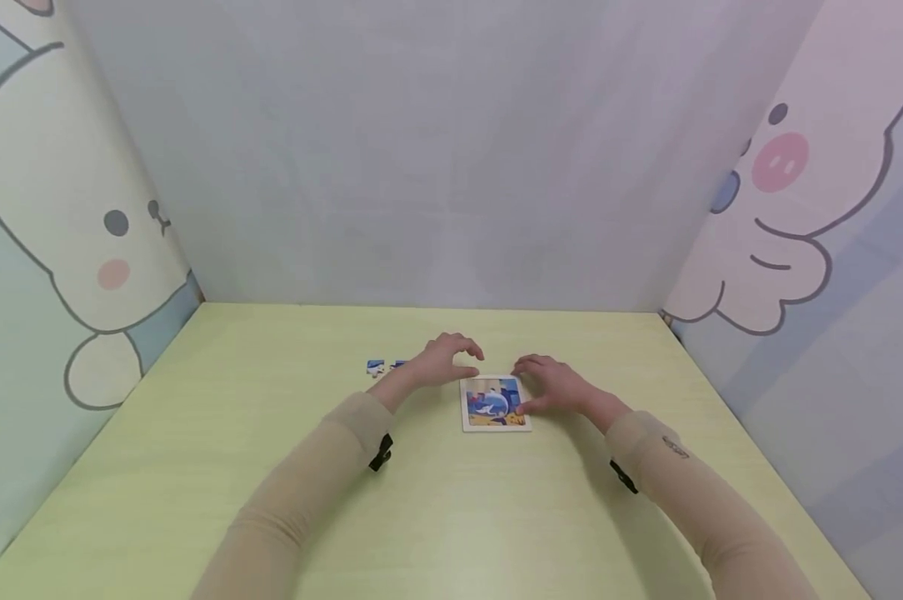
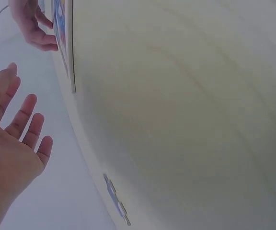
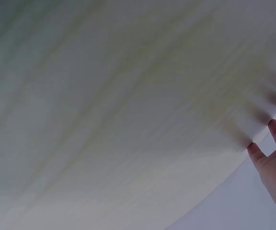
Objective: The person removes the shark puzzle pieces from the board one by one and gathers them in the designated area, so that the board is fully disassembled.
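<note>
A square jigsaw puzzle (image 1: 489,404) with a white frame lies on the table, showing a dolphin, blue water and yellow parts. A bare tan patch shows along its upper part. My left hand (image 1: 438,360) hovers at its upper left corner, fingers spread and relaxed, holding nothing; in the left wrist view that hand (image 2: 13,139) is raised off the table. My right hand (image 1: 552,383) rests at the right edge, thumb by the lower right side and fingers near the upper right corner. In the right wrist view, the right hand's fingertips (image 3: 255,148) touch the table.
Left of my left hand lie a loose puzzle piece (image 1: 375,367) and another piece (image 1: 397,364), partly hidden by that hand. The pale yellow table (image 1: 451,517) meets a grey back wall (image 1: 421,167) and side walls printed with cartoon animals.
</note>
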`<state>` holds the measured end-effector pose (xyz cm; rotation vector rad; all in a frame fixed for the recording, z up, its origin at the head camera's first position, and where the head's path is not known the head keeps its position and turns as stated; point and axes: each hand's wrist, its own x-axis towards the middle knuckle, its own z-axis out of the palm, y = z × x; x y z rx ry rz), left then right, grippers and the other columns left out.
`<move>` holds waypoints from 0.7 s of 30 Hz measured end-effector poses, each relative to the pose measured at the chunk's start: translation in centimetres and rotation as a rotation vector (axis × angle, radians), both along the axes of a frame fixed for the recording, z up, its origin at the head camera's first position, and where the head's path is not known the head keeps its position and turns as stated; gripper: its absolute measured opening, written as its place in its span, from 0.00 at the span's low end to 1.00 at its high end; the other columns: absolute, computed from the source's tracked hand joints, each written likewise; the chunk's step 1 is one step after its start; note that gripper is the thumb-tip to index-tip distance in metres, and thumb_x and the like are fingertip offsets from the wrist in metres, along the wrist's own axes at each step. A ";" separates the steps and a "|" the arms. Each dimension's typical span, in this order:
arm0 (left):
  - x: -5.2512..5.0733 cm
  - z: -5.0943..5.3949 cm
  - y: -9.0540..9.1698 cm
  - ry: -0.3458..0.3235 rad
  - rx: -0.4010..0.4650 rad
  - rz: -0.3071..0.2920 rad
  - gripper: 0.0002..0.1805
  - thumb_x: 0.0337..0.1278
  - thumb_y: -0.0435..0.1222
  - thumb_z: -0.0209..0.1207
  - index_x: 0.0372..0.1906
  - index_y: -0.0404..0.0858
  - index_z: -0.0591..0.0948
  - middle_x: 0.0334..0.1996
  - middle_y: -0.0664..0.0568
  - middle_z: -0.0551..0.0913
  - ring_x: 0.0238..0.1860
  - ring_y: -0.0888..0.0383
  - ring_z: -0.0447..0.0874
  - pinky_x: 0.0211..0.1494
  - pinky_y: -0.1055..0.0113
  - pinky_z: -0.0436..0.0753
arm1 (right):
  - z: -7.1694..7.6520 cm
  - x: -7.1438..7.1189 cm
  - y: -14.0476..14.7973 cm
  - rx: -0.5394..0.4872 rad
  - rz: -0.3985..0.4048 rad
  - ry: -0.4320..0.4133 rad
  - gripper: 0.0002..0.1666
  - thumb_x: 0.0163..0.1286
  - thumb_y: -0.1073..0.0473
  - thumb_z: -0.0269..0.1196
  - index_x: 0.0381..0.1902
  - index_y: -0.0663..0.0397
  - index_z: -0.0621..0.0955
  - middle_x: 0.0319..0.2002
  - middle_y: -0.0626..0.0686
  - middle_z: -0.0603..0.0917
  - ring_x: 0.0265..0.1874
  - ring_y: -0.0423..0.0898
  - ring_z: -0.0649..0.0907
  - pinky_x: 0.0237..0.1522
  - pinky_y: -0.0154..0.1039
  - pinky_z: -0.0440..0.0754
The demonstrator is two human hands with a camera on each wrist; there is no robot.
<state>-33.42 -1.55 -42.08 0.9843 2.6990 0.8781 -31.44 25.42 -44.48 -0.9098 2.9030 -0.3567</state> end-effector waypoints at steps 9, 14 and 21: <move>0.0 -1.3 2.5 0.003 -0.067 -0.055 0.17 0.59 0.45 0.60 0.54 0.51 0.78 0.61 0.53 0.72 0.64 0.49 0.62 0.64 0.44 0.57 | -0.1 -0.1 0.1 0.009 0.004 0.010 0.43 0.49 0.27 0.64 0.57 0.46 0.75 0.63 0.55 0.72 0.63 0.58 0.69 0.59 0.61 0.67; -0.1 -1.6 3.1 0.000 -0.129 -0.071 0.16 0.59 0.46 0.60 0.53 0.53 0.79 0.60 0.52 0.72 0.61 0.50 0.63 0.63 0.46 0.59 | -0.1 0.0 0.1 -0.001 0.022 0.026 0.43 0.50 0.27 0.65 0.56 0.47 0.75 0.62 0.56 0.72 0.61 0.59 0.71 0.56 0.62 0.69; -0.1 -1.8 3.6 -0.003 -0.207 -0.082 0.15 0.57 0.46 0.62 0.50 0.55 0.80 0.60 0.53 0.72 0.61 0.51 0.63 0.62 0.48 0.60 | -0.2 0.0 0.1 -0.016 0.033 0.016 0.42 0.51 0.29 0.65 0.57 0.45 0.73 0.62 0.55 0.72 0.61 0.58 0.71 0.56 0.62 0.69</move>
